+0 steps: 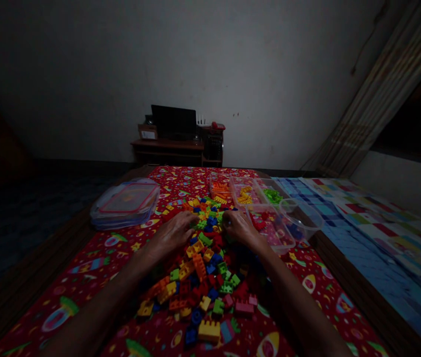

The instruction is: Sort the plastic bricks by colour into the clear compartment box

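Note:
A long heap of toy building bricks (200, 265) in yellow, orange, red, blue, green and pink lies on a red patterned cloth (95, 277). My left hand (177, 229) reaches into the far left side of the heap, fingers curled down among green and yellow bricks. Across from it, my right hand (240, 227) is closed at the heap's far right side, its fingertips turned inward. In the dim light I cannot make out what either hand has between its fingers. Close to my right hand stands a clear plastic box (287, 243) with red bricks inside.
More clear boxes at the back right hold orange bricks (221, 188), yellow bricks (245, 195) and green bricks (272, 196). A round-edged clear tub (316, 220) holds blue pieces. Stacked clear lids (125, 203) lie at left. Beyond is a desk (169, 145) with a monitor (175, 121).

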{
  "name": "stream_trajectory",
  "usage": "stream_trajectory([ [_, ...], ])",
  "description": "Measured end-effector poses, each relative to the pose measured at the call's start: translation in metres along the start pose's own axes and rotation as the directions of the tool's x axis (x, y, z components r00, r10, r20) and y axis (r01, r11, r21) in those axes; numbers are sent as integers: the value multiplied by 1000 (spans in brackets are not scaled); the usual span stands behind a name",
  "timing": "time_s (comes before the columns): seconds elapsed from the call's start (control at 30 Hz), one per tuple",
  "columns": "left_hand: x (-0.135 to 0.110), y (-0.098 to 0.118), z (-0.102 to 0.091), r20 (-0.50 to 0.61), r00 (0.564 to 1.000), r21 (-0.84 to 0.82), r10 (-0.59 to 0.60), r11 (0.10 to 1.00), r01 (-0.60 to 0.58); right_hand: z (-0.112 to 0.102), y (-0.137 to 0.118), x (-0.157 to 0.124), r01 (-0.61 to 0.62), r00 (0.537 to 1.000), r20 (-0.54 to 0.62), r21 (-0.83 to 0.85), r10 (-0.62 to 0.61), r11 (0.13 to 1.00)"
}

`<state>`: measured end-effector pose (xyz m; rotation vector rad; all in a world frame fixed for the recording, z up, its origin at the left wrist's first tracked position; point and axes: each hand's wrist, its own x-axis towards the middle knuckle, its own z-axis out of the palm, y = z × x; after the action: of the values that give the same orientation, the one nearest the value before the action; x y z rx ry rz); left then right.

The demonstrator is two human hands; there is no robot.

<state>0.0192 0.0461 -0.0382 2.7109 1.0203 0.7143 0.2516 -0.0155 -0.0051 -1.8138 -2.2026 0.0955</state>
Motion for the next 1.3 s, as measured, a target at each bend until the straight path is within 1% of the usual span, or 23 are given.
stream_trajectory([
  [0.1,-1,0,2,-9,1000,19,16,1000,-16,-6,1,-1,2,1000,-27,94,0,996],
  [0.2,-2,2,3,-16,1000,21,21,1000,-21,-7,6,1,7,999,-51,157,1,987],
  [0.3,-2,3,4,-32,999,12,31,999,-30,-4,21,5,27,993,-121,254,4,967],
  [0.4,-3,3,5,-31,998,0,54,999,-54,-9,45,9,2,977,-199,341,70,940],
  [0.47,-3,4,5,-34,997,-1,68,998,-68,-20,62,12,-69,960,-239,299,144,952],
  [0.53,-3,4,6,-41,996,-1,84,996,-84,-34,78,17,-176,939,-262,192,223,965],
  [0.6,-3,5,6,-43,995,-2,95,995,-95,-49,94,24,-280,920,-263,79,290,957],
  [0.73,-4,7,5,-57,994,-6,88,996,-89,-74,125,37,-445,873,-276,-113,402,888],
  [0.8,-5,8,4,-59,995,-16,81,996,-82,-84,138,41,-508,843,-297,-171,448,844],
  [0.87,-5,8,3,-38,997,-25,66,997,-67,-89,143,42,-535,824,-332,-189,459,824],
  [0.9,-5,9,2,-24,998,-25,55,998,-56,-89,143,41,-525,824,-351,-180,444,832],
  [0.93,-4,9,2,-11,999,-23,44,999,-44,-88,139,40,-493,835,-363,-159,414,855],
  [1.0,-3,8,1,1,1000,-26,30,999,-30,-81,124,37,-372,880,-345,-76,326,925],
  [1.03,-3,7,1,1,1000,-30,27,999,-27,-75,113,34,-289,910,-316,-21,268,957],
  [1.1,-2,5,1,-6,1000,-38,28,999,-28,-60,86,28,-128,962,-234,78,143,989],
  [1.17,-1,3,1,-8,1000,-39,30,999,-30,-43,58,21,-11,989,-148,118,28,993],
  [1.23,0,2,1,1,1000,-34,18,999,-18,-29,34,15,24,997,-78,139,-13,990],
  [1.3,1,1,1,17,1000,-34,-8,999,9,-20,16,10,30,999,-42,132,-24,991],
])
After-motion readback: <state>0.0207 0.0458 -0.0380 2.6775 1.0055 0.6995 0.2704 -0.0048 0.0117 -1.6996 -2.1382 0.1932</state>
